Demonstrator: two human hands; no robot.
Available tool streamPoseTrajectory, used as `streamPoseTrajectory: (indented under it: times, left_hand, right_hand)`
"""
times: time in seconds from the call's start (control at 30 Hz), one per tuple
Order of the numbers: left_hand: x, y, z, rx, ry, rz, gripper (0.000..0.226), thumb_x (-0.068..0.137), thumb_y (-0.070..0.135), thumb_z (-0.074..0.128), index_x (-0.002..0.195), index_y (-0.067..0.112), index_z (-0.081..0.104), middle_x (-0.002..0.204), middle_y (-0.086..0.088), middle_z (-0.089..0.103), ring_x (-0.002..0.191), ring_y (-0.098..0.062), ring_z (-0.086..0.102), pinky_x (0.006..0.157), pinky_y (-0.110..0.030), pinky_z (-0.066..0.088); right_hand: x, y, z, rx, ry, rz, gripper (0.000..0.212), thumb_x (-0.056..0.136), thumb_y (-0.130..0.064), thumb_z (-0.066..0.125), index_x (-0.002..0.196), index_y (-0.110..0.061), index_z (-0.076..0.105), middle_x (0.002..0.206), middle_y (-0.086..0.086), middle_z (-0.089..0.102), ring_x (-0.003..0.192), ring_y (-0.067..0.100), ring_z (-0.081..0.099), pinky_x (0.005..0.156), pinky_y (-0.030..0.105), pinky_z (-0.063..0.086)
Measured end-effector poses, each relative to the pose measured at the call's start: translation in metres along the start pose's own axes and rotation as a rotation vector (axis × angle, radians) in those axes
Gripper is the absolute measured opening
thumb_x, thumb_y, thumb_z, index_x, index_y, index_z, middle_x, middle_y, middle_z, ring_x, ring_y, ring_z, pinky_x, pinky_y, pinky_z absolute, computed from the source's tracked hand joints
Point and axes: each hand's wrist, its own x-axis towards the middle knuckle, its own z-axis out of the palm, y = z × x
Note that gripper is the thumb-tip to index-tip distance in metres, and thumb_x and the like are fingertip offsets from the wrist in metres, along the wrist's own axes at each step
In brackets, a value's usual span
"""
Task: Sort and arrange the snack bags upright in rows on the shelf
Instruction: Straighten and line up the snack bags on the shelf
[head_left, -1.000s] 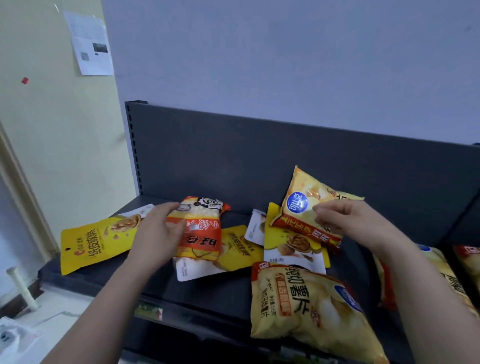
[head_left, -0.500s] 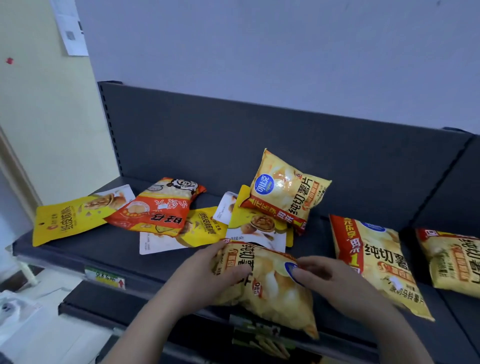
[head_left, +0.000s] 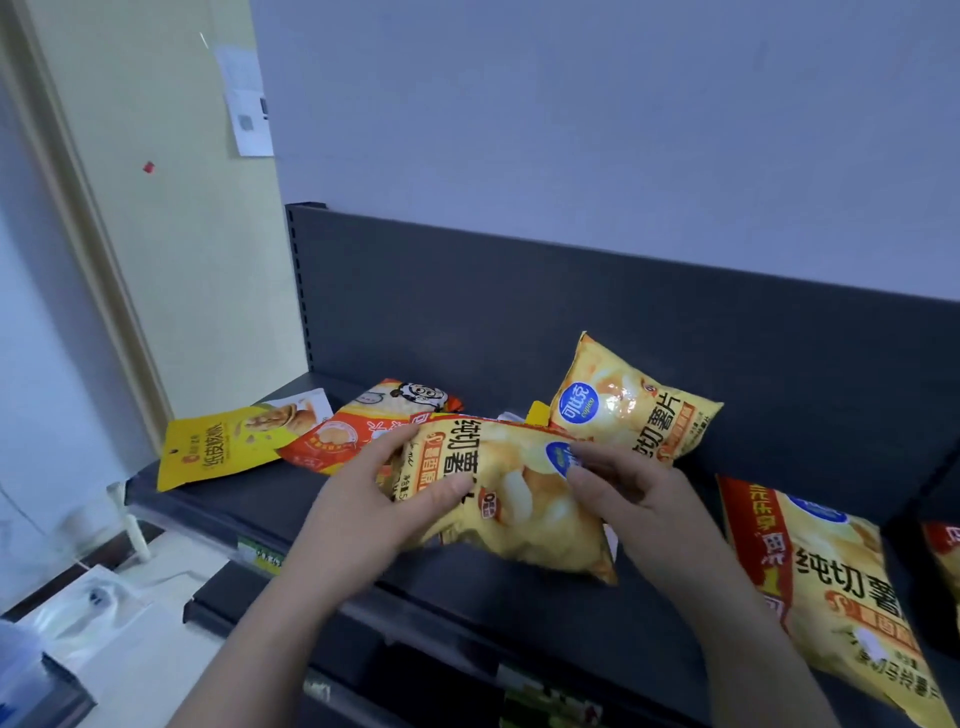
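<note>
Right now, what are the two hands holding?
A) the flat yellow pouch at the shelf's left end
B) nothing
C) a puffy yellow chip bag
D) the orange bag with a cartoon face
C: the left hand and the right hand each grip one end of the puffy yellow chip bag.

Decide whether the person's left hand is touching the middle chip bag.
Touching. The head view shows the left hand gripping the middle chip bag, thumb pressed flat on its front with no gap.

The chip bag (head_left: 519, 514) in the left hand (head_left: 358, 499) is glossy, crinkled plastic film, the shelf (head_left: 249, 499) below that hand matt dark metal, the wall (head_left: 571, 130) beyond it smooth and matt.
</note>
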Motion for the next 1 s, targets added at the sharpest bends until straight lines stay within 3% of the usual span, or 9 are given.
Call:
streamPoseTrajectory:
  times: [0.07,0.13,0.23,0.3,0.47,0.6,0.67,0.8,1.0]
  left_hand:
    - [0.023,-0.003,-0.005,0.044,0.070,0.008,0.088,0.059,0.071,0.073,0.137,0.040,0.049,0.125,0.019,0.056,0.110,-0.004,0.056,0.082,-0.018,0.043]
    - [0.045,-0.006,-0.009,0.096,0.088,0.042,0.083,0.069,0.060,0.073,0.142,0.034,0.045,0.126,0.014,0.055,0.111,-0.008,0.055,0.085,-0.023,0.045]
    - [0.066,-0.018,-0.011,0.284,0.091,0.088,0.078,0.078,0.057,0.070,0.145,0.025,0.044,0.137,0.008,0.052,0.124,-0.014,0.050,0.100,-0.035,0.045]
    - [0.068,-0.023,-0.010,0.413,0.113,0.122,0.078,0.081,0.056,0.068,0.146,0.021,0.044,0.149,0.002,0.044,0.136,-0.018,0.042,0.110,-0.038,0.038]
    - [0.068,-0.018,0.003,0.317,0.152,0.229,0.054,0.086,0.041,0.069,0.135,0.020,0.056,0.138,0.005,0.054,0.128,-0.015,0.048,0.104,-0.030,0.038]
    - [0.070,-0.005,0.026,0.313,0.254,0.411,0.037,0.086,0.042,0.061,0.112,0.016,0.068,0.114,0.002,0.068,0.115,-0.023,0.059,0.103,-0.053,0.040]
    - [0.068,0.006,0.044,0.211,0.177,0.427,0.039,0.085,0.045,0.059,0.114,0.020,0.067,0.113,0.008,0.065,0.110,-0.015,0.056,0.100,-0.045,0.041]
    - [0.055,0.019,0.101,0.104,-0.136,0.357,0.047,0.088,0.039,0.068,0.131,0.024,0.058,0.121,0.019,0.054,0.112,0.001,0.047,0.092,-0.018,0.034]
    - [0.038,0.033,0.186,0.051,-0.478,0.206,0.070,0.087,0.049,0.065,0.147,0.027,0.038,0.147,0.010,0.045,0.129,-0.003,0.041,0.104,-0.023,0.035]
  right_hand:
    - [0.024,-0.002,0.017,-0.062,0.024,-0.033,0.023,0.090,-0.031,0.066,0.113,-0.034,0.068,0.106,-0.017,0.068,0.094,-0.005,0.063,0.077,0.015,0.053]
    - [0.046,-0.004,0.034,-0.115,0.021,-0.054,0.035,0.092,-0.037,0.063,0.126,-0.031,0.061,0.116,-0.015,0.063,0.103,0.000,0.060,0.086,0.025,0.054]
    - [0.063,0.005,0.052,-0.217,-0.009,-0.054,0.046,0.094,-0.040,0.059,0.138,-0.029,0.052,0.135,-0.013,0.051,0.124,0.008,0.049,0.104,0.036,0.045]
    - [0.062,0.015,0.056,-0.253,-0.004,-0.042,0.047,0.093,-0.042,0.060,0.138,-0.028,0.053,0.138,-0.012,0.049,0.127,0.010,0.047,0.107,0.038,0.043]
    - [0.046,0.028,0.049,-0.337,0.075,-0.046,0.047,0.092,-0.046,0.059,0.137,-0.035,0.051,0.146,-0.021,0.035,0.136,0.000,0.031,0.115,0.030,0.031]
    - [0.027,0.035,0.023,-0.417,0.204,-0.057,0.043,0.094,-0.040,0.059,0.136,-0.035,0.051,0.139,-0.026,0.031,0.132,-0.009,0.025,0.107,0.009,0.024]
    - [0.014,0.036,0.001,-0.446,0.280,-0.028,0.044,0.093,-0.039,0.059,0.136,-0.036,0.051,0.140,-0.026,0.033,0.135,-0.009,0.024,0.102,0.005,0.020]
    - [-0.016,0.049,-0.050,-0.494,0.465,0.073,0.046,0.092,-0.038,0.062,0.137,-0.030,0.053,0.143,-0.016,0.043,0.139,0.002,0.032,0.111,0.021,0.027]
    - [-0.044,0.074,-0.111,-0.430,0.567,0.289,0.062,0.089,-0.041,0.065,0.144,-0.025,0.043,0.142,-0.006,0.045,0.131,0.014,0.045,0.110,0.040,0.040]
